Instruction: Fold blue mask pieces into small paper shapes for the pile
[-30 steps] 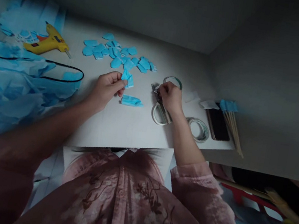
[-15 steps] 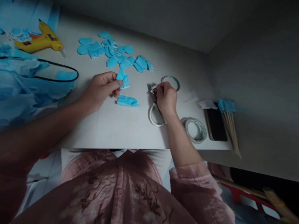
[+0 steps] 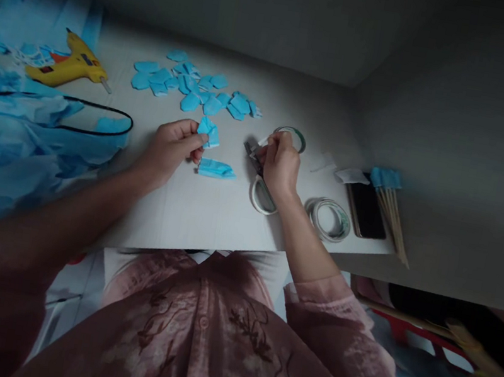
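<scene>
My left hand [image 3: 173, 149] pinches a small blue fabric piece [image 3: 208, 132] between thumb and fingers. Below it, a folded blue strip [image 3: 216, 169] lies on the table. My right hand [image 3: 281, 162] is closed over dark scissors [image 3: 252, 154], with its fingertips together at a tape roll [image 3: 263, 197] and near another ring of tape [image 3: 298, 138]. What those fingertips hold is too small to make out. Several cut blue pieces [image 3: 190, 101] are spread at the back of the table.
A yellow glue gun [image 3: 71, 67] lies at the back left, beside heaped blue and white fabric [image 3: 24, 146]. To the right are tape rolls [image 3: 330, 220], a phone [image 3: 366, 212] and wooden sticks with blue ends [image 3: 393, 217].
The fingertips of my right hand have risen slightly toward the back ring of tape. My left hand keeps its pinch on the blue piece. The view has shifted a little.
</scene>
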The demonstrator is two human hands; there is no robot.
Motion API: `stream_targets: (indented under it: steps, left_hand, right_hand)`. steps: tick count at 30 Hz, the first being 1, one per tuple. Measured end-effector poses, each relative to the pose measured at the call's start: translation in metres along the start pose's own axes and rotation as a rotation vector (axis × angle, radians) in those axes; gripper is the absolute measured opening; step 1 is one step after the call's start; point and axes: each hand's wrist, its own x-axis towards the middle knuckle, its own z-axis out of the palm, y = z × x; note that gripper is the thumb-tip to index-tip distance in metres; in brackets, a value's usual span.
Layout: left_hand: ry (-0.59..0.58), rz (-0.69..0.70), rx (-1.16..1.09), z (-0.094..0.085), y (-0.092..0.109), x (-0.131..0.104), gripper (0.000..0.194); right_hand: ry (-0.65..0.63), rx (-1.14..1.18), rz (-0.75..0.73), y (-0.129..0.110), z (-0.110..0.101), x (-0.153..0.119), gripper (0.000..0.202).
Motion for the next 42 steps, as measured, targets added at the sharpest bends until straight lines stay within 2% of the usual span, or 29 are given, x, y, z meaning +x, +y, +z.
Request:
stream_targets:
  steps: [6,8,11,13,16,18,20,22,23,25,27,31,35,40,42]
  left_hand:
    - [0.001,-0.035,-0.022,0.003,0.004,-0.001,0.015]
    - [0.006,-0.036,-0.024,0.002,0.006,0.0,0.015]
    - [-0.033,-0.004,0.048,0.001,0.007,-0.001,0.013]
    - [-0.135,0.034,0.125,0.002,0.008,-0.007,0.011]
    - [-0.365,0.155,0.301,0.01,0.01,-0.022,0.007]
    - [-0.558,0.275,0.466,0.022,0.012,-0.033,0.001]
    - [-0.759,0.398,0.607,0.037,0.014,-0.042,0.005]
    - [-0.891,0.517,0.715,0.056,0.013,-0.045,0.008]
    - [-0.92,0.566,0.763,0.065,0.011,-0.045,0.008]
    - [-0.918,0.615,0.856,0.082,0.008,-0.044,0.006]
    - [-0.849,0.608,0.955,0.094,0.004,-0.042,0.009]
    - [-0.768,0.526,1.034,0.102,0.0,-0.043,0.012]
    - [-0.784,0.519,0.895,0.089,-0.007,-0.049,0.008]
    - [-0.757,0.547,0.767,0.055,-0.015,-0.054,0.009]
    - [-0.768,0.559,0.739,0.046,-0.016,-0.053,0.008]
  right_hand:
    - [0.167,0.222,-0.085,-0.002,-0.004,0.001,0.033]
    - [0.176,0.25,-0.109,-0.005,-0.015,-0.008,0.037]
    - [0.124,0.165,-0.122,-0.003,-0.036,-0.031,0.044]
    - [0.125,0.087,-0.097,0.005,-0.049,-0.048,0.049]
    - [0.139,-0.013,-0.049,0.02,-0.057,-0.059,0.052]
    - [0.117,-0.124,-0.01,0.025,-0.056,-0.054,0.052]
    - [0.089,-0.28,0.028,0.024,-0.05,-0.043,0.053]
    - [0.057,-0.426,0.028,0.02,-0.043,-0.031,0.051]
    - [0.041,-0.467,0.022,0.018,-0.039,-0.026,0.05]
    - [0.008,-0.544,0.026,0.014,-0.034,-0.019,0.049]
    - [-0.042,-0.615,0.043,0.011,-0.032,-0.016,0.048]
    - [-0.103,-0.683,0.059,0.009,-0.033,-0.015,0.046]
    - [-0.121,-0.663,0.072,0.009,-0.035,-0.013,0.05]
    - [-0.125,-0.633,0.072,0.012,-0.035,-0.014,0.051]
    - [-0.099,-0.633,0.066,0.013,-0.035,-0.015,0.052]
